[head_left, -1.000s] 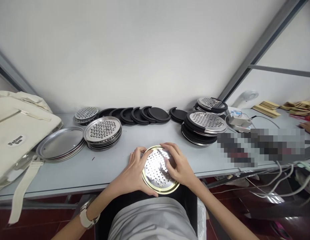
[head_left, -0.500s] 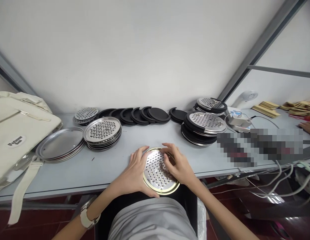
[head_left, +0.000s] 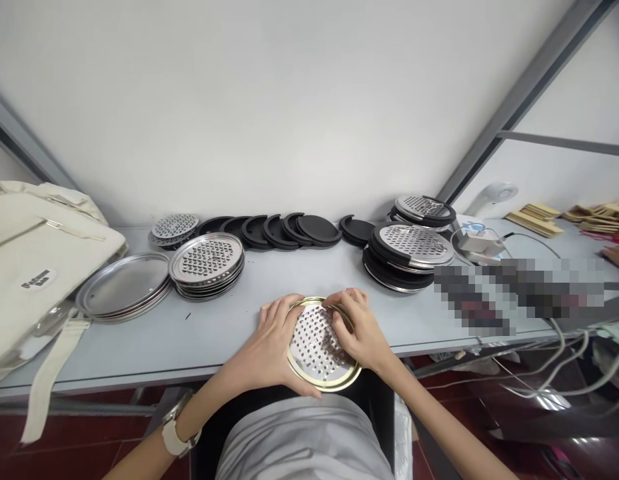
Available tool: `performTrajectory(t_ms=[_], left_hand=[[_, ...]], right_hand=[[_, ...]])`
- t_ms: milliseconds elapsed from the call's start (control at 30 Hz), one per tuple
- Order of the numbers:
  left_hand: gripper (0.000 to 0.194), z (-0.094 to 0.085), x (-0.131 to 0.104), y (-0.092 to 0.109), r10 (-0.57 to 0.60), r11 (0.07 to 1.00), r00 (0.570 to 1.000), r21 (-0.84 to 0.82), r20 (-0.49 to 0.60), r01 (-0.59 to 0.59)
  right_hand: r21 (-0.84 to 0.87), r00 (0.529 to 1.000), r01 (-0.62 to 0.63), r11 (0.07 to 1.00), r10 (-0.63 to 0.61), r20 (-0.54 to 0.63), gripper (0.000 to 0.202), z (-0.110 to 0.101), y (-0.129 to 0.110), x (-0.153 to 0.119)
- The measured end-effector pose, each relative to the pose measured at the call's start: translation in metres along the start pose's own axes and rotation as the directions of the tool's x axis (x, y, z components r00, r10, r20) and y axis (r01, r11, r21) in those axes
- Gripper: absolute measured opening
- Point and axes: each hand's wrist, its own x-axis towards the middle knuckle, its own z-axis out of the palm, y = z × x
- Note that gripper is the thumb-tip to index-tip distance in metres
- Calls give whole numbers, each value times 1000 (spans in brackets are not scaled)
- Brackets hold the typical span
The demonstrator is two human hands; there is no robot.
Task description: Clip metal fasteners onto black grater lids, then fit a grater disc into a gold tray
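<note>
A round metal grater [head_left: 319,341] with a gold-coloured rim lies between my hands at the table's front edge, partly over my lap. My left hand [head_left: 279,343] wraps its left side, thumb at the near rim and fingers at the far rim. On the right side, my right hand [head_left: 359,330] grips the grater with curled fingers at the upper right rim. Its fingertips and part of that rim are hidden. Farther left stands a stack of grater discs [head_left: 206,257] beside a stack of plain metal discs [head_left: 124,287].
Several black round holders [head_left: 316,229] line the wall. Assembled graters [head_left: 414,243] are stacked at right, beside a white box [head_left: 476,240] with cables. A cream bag [head_left: 44,260] stands at left. Wooden pieces [head_left: 534,220] and another person's hand [head_left: 616,255] are far right.
My right fingers have shifted slightly along the grater's upper rim. Both hands stay on the grater; the view has moved a little.
</note>
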Motion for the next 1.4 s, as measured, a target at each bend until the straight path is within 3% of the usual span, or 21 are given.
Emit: performTrajectory(t_ms=[200,533,933,1033,1167,1400], left_hand=[[114,2,1,-1,-19,1000,999,-11,-27,18],[114,-7,2,-11,-26,999,994,-21,105,28],[108,-8,3,-10,-59,997,996,-42,67,61],[116,-6,1,-9,-68,997,996,-42,58,70],[129,0,1,0,-9,1000,1000,-8,24,9],[124,9,5,6,71,997,997,22,1,-71]], right_hand=[[15,1000,12,1000,-12,-7,12,-1,-1,2],[-25,1000,-15,1000,15,-7,10,3,-2,4],[-24,1000,0,1000,-1,-16,8,5,1,4],[-17,1000,2,1000,-2,-25,8,4,0,4],[-1,1000,12,1000,-12,-29,7,4,1,4],[62,1000,0,998,1,-15,8,3,1,1]])
